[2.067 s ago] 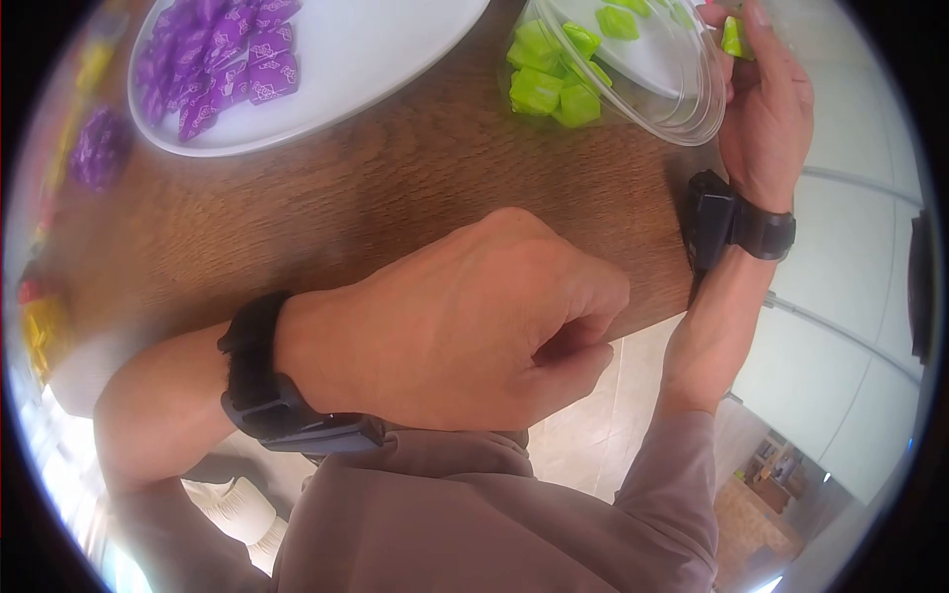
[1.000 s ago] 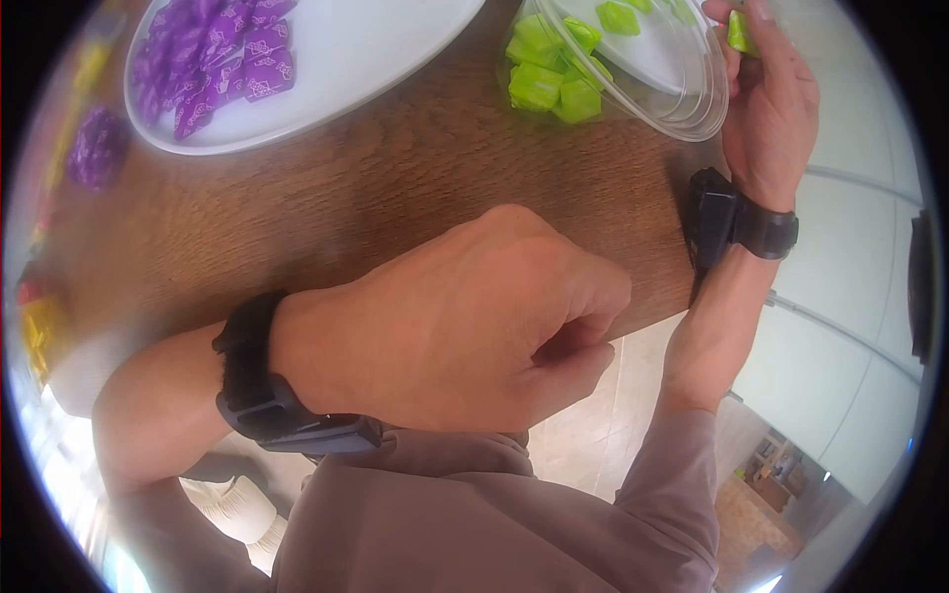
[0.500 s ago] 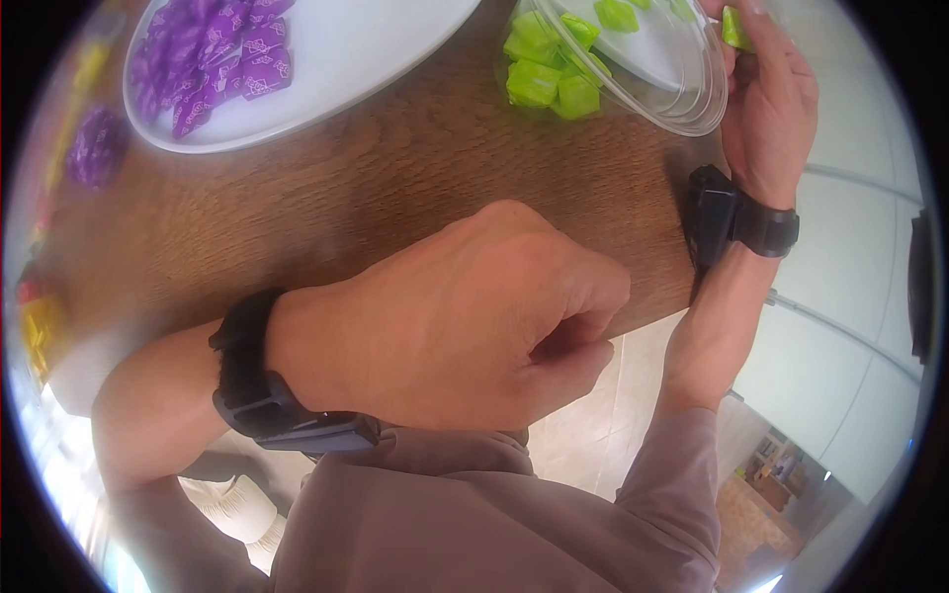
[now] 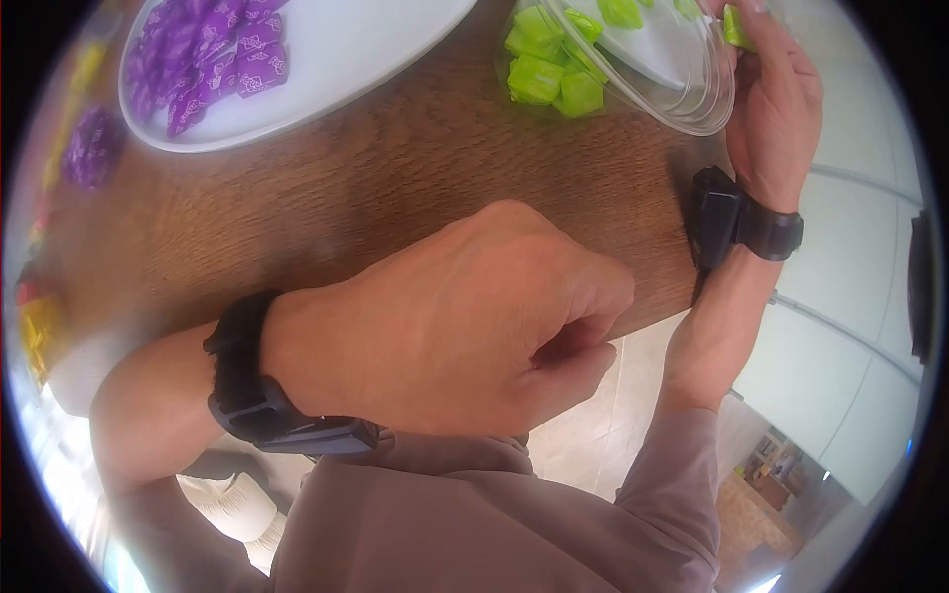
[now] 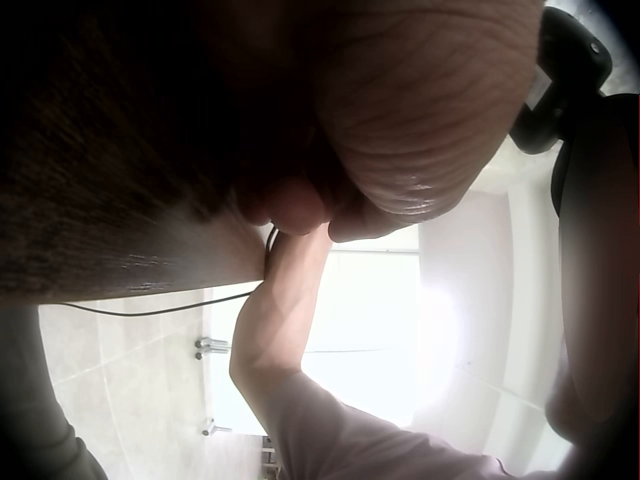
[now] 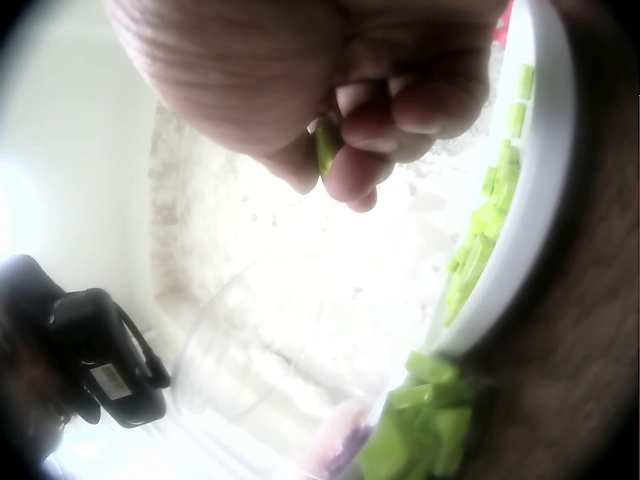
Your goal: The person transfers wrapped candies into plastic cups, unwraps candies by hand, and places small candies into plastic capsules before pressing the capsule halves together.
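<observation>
My left hand (image 4: 445, 326) hangs over the table's near edge, its fingers curled and nothing visible in them; the left wrist view shows the curled hand (image 5: 420, 120) from close by. At the upper right of the head view, my right hand (image 4: 776, 119) pinches a small green wrapped piece (image 4: 734, 28) beside a clear plastic container (image 4: 707, 114). In the right wrist view, thumb and finger grip that green piece (image 6: 326, 148). Several green wrapped pieces (image 4: 535, 79) show in or behind the tilted container; I cannot tell which.
A white oval plate (image 4: 336, 59) at the upper left bears several purple wrapped pieces (image 4: 262, 69). Another purple item (image 4: 91, 148) lies left of it, with a yellow one (image 4: 40, 331) lower down. In the right wrist view, a white rim (image 6: 545, 190) curves beside green pieces (image 6: 480, 240).
Both hands keep nearly the same pose, the right one still pinching its green piece. The plate with purple pieces sits slightly farther left and higher in the head view.
</observation>
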### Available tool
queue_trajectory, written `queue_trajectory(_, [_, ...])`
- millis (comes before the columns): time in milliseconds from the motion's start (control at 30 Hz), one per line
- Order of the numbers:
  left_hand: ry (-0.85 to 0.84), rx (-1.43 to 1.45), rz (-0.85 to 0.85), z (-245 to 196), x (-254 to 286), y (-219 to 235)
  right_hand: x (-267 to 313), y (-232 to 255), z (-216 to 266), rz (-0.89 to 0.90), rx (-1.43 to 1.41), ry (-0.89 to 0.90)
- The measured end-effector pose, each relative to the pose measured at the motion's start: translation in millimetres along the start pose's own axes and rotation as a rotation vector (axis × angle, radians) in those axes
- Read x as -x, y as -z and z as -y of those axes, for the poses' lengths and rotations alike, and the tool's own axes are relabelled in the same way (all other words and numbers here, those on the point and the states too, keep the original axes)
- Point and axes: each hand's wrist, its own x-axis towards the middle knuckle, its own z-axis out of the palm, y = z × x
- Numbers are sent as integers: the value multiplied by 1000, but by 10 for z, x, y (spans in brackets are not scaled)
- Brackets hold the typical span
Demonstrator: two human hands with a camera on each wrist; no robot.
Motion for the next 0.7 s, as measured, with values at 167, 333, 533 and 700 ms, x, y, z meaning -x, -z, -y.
queue_trajectory(167, [-4,-2,-2,2,-5,6,19,-35,21,1,-21,-15])
queue_trajectory(333, [-15,-27,3,12,-1,1,28,-34,9,-13,-47,-18])
queue_trajectory(533, [-19,1,-9,10,0,-2,84,-86,125,19,-54,-5])
queue_trajectory(700, [6,9,1,2,5,2,30,-53,22,-40,-84,-32])
